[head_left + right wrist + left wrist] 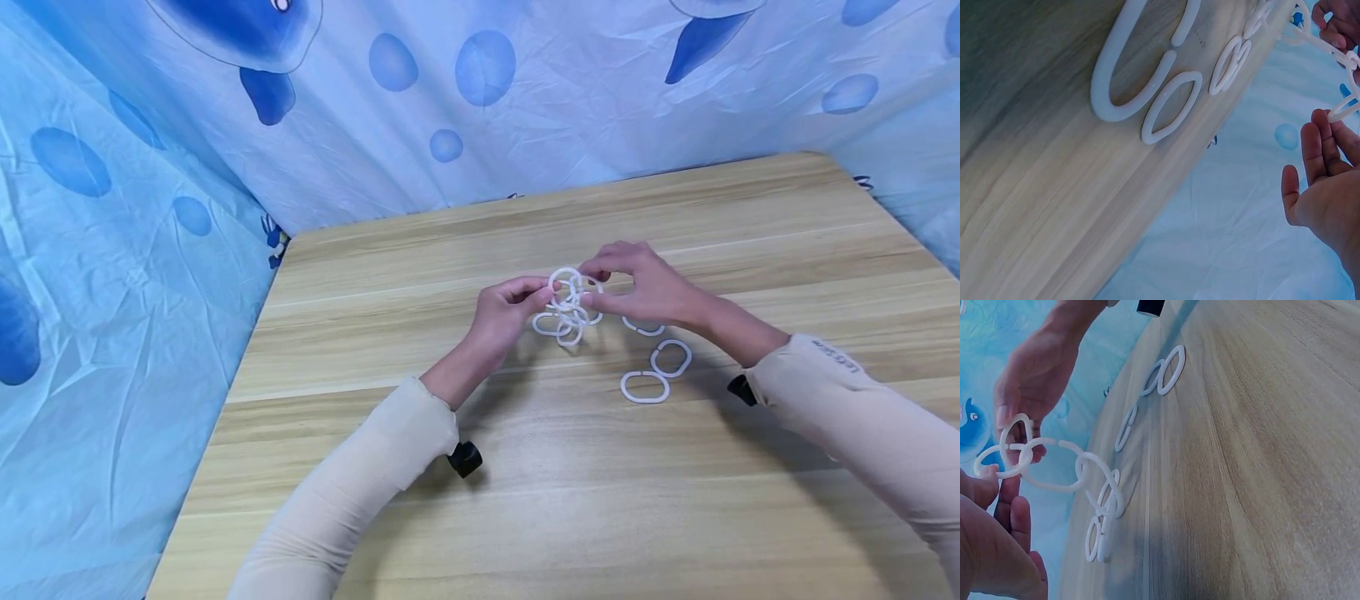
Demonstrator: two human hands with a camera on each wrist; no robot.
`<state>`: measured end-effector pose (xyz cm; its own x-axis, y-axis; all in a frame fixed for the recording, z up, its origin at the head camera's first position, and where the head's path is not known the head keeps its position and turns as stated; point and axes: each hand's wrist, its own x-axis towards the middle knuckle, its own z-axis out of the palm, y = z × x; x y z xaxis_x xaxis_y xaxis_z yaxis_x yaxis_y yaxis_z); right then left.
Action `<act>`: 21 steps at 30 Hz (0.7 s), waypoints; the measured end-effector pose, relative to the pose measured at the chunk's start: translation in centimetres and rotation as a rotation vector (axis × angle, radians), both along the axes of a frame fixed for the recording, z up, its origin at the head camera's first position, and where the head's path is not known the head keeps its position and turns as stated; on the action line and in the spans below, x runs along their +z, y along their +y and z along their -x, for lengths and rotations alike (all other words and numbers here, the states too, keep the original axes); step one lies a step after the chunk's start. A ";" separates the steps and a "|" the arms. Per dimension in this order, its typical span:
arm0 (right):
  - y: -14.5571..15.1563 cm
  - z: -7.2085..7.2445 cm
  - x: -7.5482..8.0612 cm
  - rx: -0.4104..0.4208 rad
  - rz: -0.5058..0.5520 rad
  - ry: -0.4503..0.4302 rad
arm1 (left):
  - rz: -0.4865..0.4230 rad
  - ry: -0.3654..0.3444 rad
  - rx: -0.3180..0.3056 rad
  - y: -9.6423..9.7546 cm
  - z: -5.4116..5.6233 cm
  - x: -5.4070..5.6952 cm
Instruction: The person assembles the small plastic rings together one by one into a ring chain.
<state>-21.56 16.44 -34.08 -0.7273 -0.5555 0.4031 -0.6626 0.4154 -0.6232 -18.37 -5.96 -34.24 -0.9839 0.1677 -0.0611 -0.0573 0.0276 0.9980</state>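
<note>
My left hand pinches a white, open-gapped plastic chain link between thumb and fingers. Opposite it, my right hand holds another white link at thumb and fingertips. These two links cross each other between the hands. From them a short chain of linked white rings hangs toward the tabletop, its lower links bunched together. In the right wrist view, the fingertips of my right hand meet the edge of a link, and part of the left hand shows at the top right.
Loose white links lie on the wooden table near my right wrist: one link in front, a second beside it, and a third partly under the right hand. A blue patterned curtain hangs behind and to the left.
</note>
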 end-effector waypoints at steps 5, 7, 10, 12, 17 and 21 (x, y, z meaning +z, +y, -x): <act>-0.3 0.0 0.1 -0.008 0.009 0.062 | 0.041 -0.015 -0.028 0.0 -0.1 0.0; -0.4 0.0 0.2 -0.018 0.013 0.091 | 0.049 -0.020 -0.040 -0.1 -0.2 0.0; -0.5 0.0 0.2 -0.028 0.011 0.098 | 0.057 -0.015 -0.042 -0.3 -0.2 0.1; -0.5 -0.1 0.2 -0.028 0.004 0.090 | 0.064 -0.008 -0.024 -0.4 -0.3 0.2; -0.7 -0.3 0.1 -0.031 -0.013 0.089 | 0.088 0.006 0.052 -0.6 -0.2 0.4; -0.8 -0.3 0.2 -0.039 -0.019 0.092 | 0.076 0.003 0.074 -0.6 -0.3 0.5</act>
